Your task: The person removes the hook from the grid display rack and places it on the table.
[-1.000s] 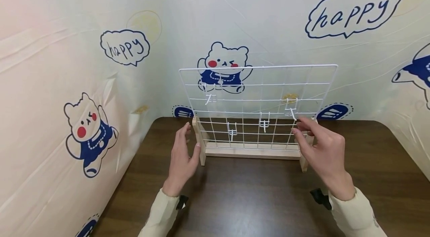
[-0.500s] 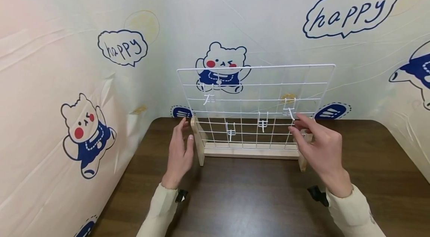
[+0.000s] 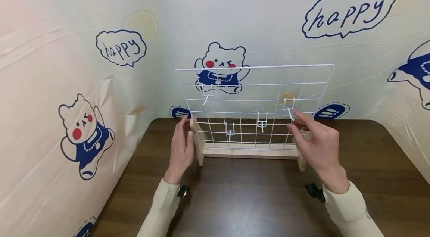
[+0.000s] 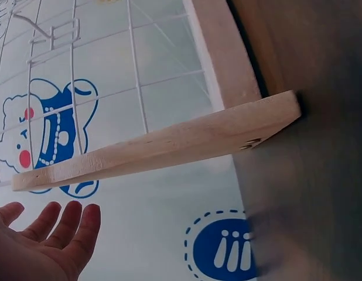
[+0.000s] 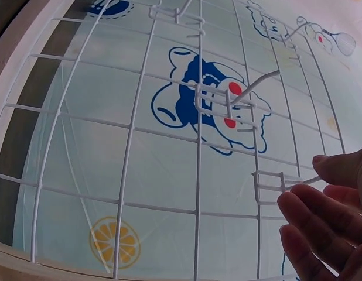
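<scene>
The wire rack [image 3: 250, 153] carries four hooks [image 3: 262, 124], one pinched by the right fingers [image 3: 305, 119]; the left fingers [image 3: 179, 129] spread loosely, empty.

Pale, creased sheeting [image 3: 188, 13] printed with cartoon bears [image 3: 89, 155] backs a dark wood-grain table [image 3: 242, 196].

Before me, the grid [image 3: 255, 67] and hooks [image 5: 254, 85] look like smooth, white-coated metal wire; the stand [image 4: 169, 140], pale matt wood; the table [image 3: 242, 196], softly glossy wood grain; the backdrop [image 3: 268, 13], creased sheeting; my sleeves [image 3: 349, 207], matt cloth.
</scene>
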A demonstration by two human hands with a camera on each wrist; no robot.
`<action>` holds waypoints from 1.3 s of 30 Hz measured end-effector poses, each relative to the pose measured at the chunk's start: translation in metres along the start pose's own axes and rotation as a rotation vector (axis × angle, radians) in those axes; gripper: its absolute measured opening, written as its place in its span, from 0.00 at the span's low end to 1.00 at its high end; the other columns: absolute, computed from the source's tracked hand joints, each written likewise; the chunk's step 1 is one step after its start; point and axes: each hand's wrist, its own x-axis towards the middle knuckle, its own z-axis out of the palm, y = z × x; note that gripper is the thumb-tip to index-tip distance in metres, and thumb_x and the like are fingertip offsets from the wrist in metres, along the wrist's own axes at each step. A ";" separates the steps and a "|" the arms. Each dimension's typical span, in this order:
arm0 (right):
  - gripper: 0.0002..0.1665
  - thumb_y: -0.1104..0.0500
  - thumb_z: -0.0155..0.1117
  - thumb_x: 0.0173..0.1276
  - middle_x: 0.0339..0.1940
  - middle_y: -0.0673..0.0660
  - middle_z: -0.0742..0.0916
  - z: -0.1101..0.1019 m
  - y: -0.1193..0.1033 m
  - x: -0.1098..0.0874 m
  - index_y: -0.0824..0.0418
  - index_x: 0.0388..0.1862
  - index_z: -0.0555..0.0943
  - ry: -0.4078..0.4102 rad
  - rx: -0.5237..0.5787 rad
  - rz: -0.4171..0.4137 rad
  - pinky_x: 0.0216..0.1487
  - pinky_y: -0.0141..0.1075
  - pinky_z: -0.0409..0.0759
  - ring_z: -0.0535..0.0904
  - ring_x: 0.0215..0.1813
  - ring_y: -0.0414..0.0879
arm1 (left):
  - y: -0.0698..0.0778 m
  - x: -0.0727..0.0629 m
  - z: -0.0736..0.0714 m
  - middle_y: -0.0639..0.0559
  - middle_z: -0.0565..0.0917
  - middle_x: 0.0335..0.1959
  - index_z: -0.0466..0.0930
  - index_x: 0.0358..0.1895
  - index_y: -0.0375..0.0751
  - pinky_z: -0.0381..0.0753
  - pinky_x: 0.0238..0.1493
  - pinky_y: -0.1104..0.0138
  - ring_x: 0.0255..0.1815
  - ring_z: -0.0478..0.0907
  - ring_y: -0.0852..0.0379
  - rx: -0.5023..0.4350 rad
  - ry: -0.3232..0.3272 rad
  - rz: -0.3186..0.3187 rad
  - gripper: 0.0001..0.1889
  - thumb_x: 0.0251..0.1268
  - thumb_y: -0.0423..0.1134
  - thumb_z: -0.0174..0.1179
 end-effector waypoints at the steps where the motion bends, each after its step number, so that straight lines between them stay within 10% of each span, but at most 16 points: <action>1: 0.25 0.70 0.81 0.52 0.34 0.66 0.93 0.000 0.000 0.000 0.66 0.51 0.89 0.000 -0.003 0.001 0.37 0.18 0.72 0.89 0.31 0.59 | 0.000 0.001 0.000 0.38 0.73 0.72 0.57 0.82 0.44 0.77 0.66 0.41 0.71 0.74 0.40 -0.003 0.004 0.001 0.28 0.83 0.36 0.45; 26: 0.18 0.68 0.78 0.58 0.37 0.67 0.93 0.006 0.007 0.002 0.69 0.49 0.89 -0.031 -0.032 -0.027 0.28 0.33 0.75 0.90 0.33 0.58 | 0.000 0.017 0.004 0.37 0.77 0.67 0.69 0.74 0.33 0.76 0.67 0.45 0.65 0.77 0.41 -0.027 0.032 0.041 0.21 0.85 0.36 0.42; 32: 0.15 0.67 0.77 0.61 0.40 0.67 0.93 0.005 0.008 0.002 0.69 0.48 0.89 -0.038 -0.049 -0.034 0.39 0.19 0.76 0.91 0.35 0.57 | -0.002 0.019 0.005 0.35 0.80 0.64 0.73 0.69 0.33 0.76 0.66 0.47 0.62 0.79 0.42 -0.048 0.038 0.085 0.19 0.85 0.34 0.43; 39: 0.14 0.70 0.76 0.61 0.39 0.66 0.93 0.008 0.007 0.004 0.70 0.47 0.90 -0.008 -0.028 -0.032 0.48 0.12 0.70 0.90 0.33 0.56 | -0.006 0.021 0.006 0.38 0.83 0.60 0.77 0.67 0.36 0.76 0.49 0.72 0.49 0.80 0.50 -0.062 0.062 0.091 0.18 0.84 0.32 0.46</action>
